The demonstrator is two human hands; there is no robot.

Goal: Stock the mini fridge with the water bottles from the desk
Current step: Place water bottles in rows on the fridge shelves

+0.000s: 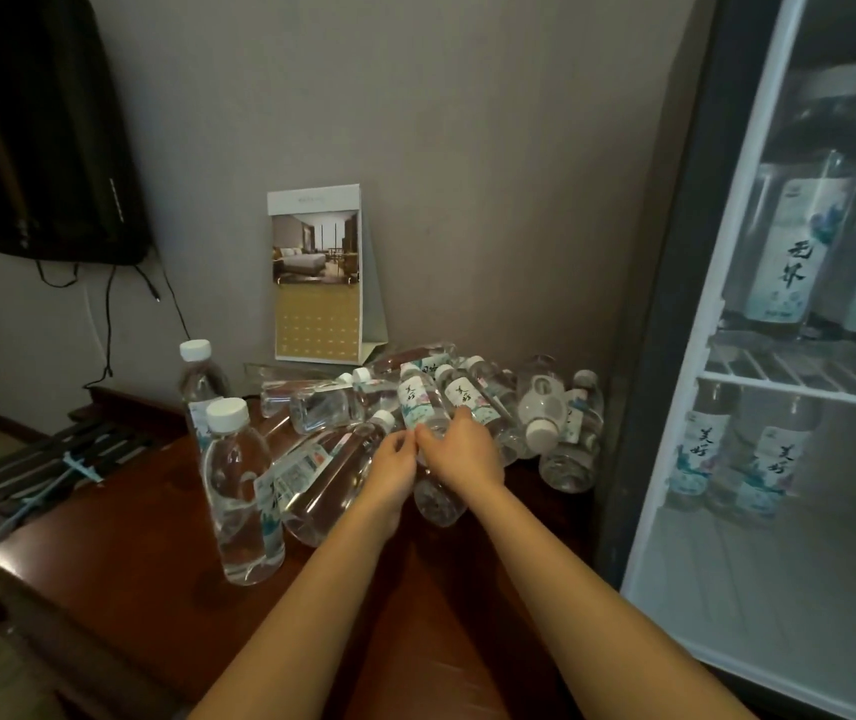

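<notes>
Left hand [394, 467] and right hand [462, 452] meet on one lying water bottle [418, 402]. The right curls over its middle; left fingertips pinch its side. Bottle pile [321, 402] just beyond on the counter [129, 563] (two upright bottles [238, 485] to the left). Mini fridge [727, 304] to the right.

The left hand [395, 466] and right hand [463, 452] hold a bottle [415, 402] lying in the pile [540, 407] on the desk [119, 553]. Left of the hands stand two upright bottles [238, 491]; beyond them, a calendar [317, 272]; to their right, the fridge [675, 304], bottles on its shelves [800, 387].
</notes>
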